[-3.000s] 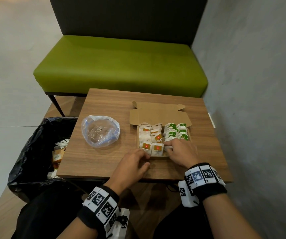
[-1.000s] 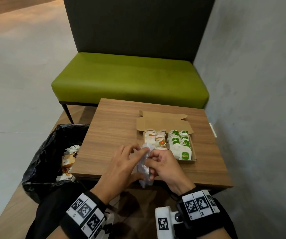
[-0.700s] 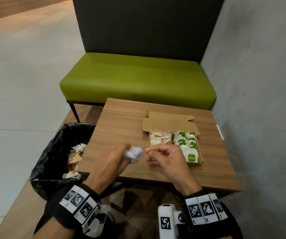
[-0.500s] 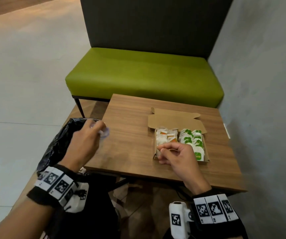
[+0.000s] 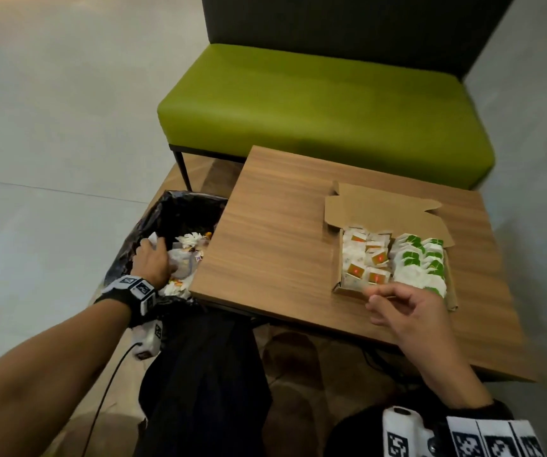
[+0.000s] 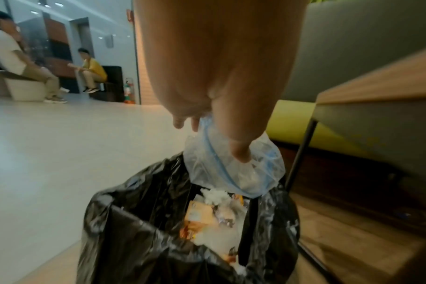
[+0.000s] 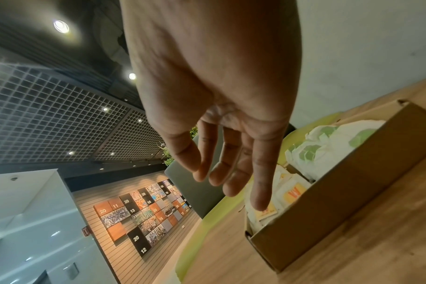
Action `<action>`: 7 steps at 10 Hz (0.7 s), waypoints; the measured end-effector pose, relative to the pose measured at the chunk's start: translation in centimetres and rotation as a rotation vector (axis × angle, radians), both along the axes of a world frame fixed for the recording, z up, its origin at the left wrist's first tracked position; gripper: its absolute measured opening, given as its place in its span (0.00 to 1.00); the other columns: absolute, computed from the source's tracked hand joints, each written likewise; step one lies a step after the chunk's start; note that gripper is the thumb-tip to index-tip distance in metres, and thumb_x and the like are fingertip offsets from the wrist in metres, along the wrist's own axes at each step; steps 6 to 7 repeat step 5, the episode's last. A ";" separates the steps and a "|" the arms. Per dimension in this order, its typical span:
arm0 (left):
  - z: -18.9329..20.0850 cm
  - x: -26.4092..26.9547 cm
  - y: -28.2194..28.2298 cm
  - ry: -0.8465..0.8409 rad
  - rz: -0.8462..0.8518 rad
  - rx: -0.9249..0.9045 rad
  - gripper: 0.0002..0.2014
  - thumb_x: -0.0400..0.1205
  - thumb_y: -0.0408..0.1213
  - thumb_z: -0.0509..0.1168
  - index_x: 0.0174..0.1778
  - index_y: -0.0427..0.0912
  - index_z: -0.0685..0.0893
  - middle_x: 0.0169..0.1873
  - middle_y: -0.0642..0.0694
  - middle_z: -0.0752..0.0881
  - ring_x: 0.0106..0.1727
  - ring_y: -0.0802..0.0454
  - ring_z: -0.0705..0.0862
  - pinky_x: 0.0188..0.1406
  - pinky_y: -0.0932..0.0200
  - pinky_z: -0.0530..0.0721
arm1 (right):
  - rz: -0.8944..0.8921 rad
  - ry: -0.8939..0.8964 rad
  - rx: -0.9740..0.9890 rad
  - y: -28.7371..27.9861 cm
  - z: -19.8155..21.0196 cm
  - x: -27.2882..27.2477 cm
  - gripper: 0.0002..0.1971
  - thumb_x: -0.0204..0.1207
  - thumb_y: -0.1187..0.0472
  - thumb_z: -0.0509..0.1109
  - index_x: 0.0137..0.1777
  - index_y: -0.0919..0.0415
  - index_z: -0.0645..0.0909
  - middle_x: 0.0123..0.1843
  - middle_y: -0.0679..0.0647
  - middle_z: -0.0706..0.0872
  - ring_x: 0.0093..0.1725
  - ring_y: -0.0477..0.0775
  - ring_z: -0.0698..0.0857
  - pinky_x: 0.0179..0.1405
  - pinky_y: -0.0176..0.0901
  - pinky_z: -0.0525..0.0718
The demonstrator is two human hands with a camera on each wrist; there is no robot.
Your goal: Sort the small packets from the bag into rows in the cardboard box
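Thin, crinkled translucent plastic bag [image 6: 234, 169] with a blue seam: pinched in the left hand [image 5: 151, 263], hanging over the open bin liner [image 6: 139, 226] of glossy black film, crumpled wrappers below it
Right hand [image 5: 407, 308]: fingers relaxed and holding nothing, hovering at the near edge of the cardboard box [image 5: 341, 286]
Box: brown, shallow, rectangular, flap folded back; sits on the wood-grain surface [image 5: 265, 258] just beyond the right hand
Small packets [image 5: 394, 262]: white paper squares in rows inside the box, orange-marked on the left, green-marked on the right
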State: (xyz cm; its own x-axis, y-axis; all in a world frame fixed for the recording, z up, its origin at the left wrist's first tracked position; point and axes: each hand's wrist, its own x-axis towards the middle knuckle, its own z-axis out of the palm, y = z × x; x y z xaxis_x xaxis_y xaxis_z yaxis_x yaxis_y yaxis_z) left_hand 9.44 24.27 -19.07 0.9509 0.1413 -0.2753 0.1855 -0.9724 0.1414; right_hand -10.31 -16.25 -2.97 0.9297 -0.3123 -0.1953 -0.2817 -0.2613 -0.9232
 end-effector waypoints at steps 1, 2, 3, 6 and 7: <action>-2.6 0.6 0.0 0.094 0.107 -0.011 0.42 0.80 0.43 0.72 0.85 0.47 0.54 0.83 0.30 0.51 0.82 0.26 0.56 0.76 0.26 0.61 | -0.005 0.027 -0.011 -0.5 -0.3 -0.5 0.12 0.77 0.67 0.75 0.41 0.48 0.93 0.44 0.47 0.93 0.49 0.56 0.91 0.55 0.59 0.89; -4.0 1.4 -0.3 0.239 0.072 0.026 0.39 0.84 0.43 0.67 0.86 0.58 0.51 0.86 0.35 0.38 0.85 0.28 0.43 0.80 0.25 0.52 | -0.018 0.033 0.000 -1.0 -0.5 -0.8 0.16 0.77 0.68 0.75 0.42 0.41 0.92 0.44 0.48 0.93 0.50 0.59 0.90 0.55 0.58 0.90; -4.4 2.5 0.1 0.304 0.101 -0.004 0.36 0.84 0.28 0.62 0.85 0.60 0.58 0.84 0.30 0.34 0.85 0.26 0.47 0.81 0.30 0.57 | -0.010 0.029 -0.009 -1.0 -0.6 -0.5 0.17 0.76 0.68 0.75 0.42 0.40 0.92 0.44 0.45 0.93 0.51 0.57 0.90 0.56 0.53 0.87; -4.0 3.8 3.0 0.279 0.042 -0.197 0.43 0.83 0.27 0.61 0.87 0.54 0.43 0.76 0.25 0.71 0.67 0.27 0.79 0.61 0.42 0.79 | -0.012 0.052 -0.039 0.2 -0.3 0.1 0.14 0.76 0.69 0.75 0.39 0.47 0.93 0.42 0.46 0.93 0.46 0.51 0.90 0.54 0.52 0.89; -4.0 3.8 3.0 0.279 0.042 -0.197 0.43 0.83 0.27 0.61 0.87 0.54 0.43 0.76 0.25 0.71 0.67 0.27 0.79 0.61 0.42 0.79 | -0.012 0.052 -0.039 0.2 -0.3 0.1 0.14 0.76 0.69 0.75 0.39 0.47 0.93 0.42 0.46 0.93 0.46 0.51 0.90 0.54 0.52 0.89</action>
